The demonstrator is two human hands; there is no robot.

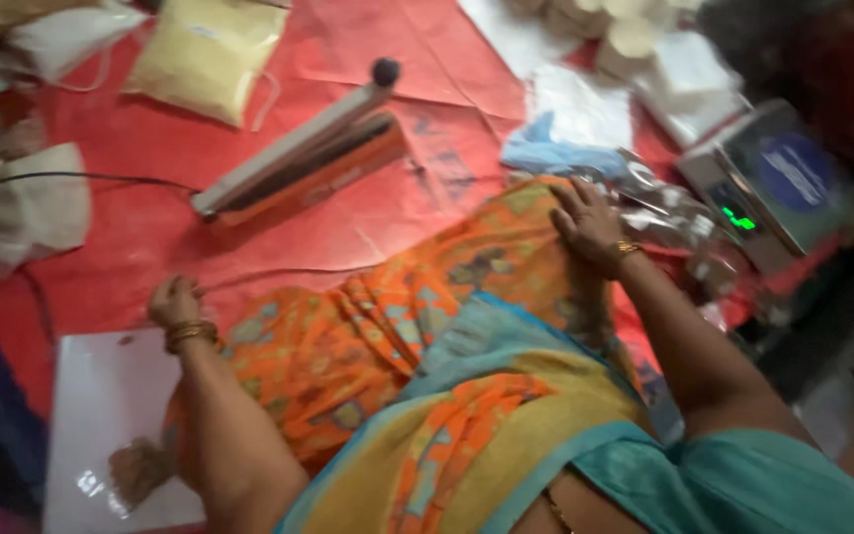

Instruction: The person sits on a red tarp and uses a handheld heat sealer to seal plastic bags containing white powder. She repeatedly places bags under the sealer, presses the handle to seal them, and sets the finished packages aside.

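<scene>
My left hand (175, 302) rests on the red sheet (150, 237) beside my orange patterned cloth (368, 336), wrist bangles showing; its fingers look curled and it holds nothing I can see. My right hand (585, 222) lies flat with fingers spread on the orange cloth over my knee, holding nothing. Crumpled clear plastic bags (669, 213) lie just right of that hand. An orange and silver bar-shaped sealer (298, 163) with a black knob lies on the sheet beyond both hands.
A grey weighing scale (773, 183) with lit green digits stands at the right. A bag of yellow powder (205, 54) and white bags (32, 203) lie at the upper left, with a black cable (81, 178). A white board (111, 415) sits lower left; white packets (664, 59) sit top right.
</scene>
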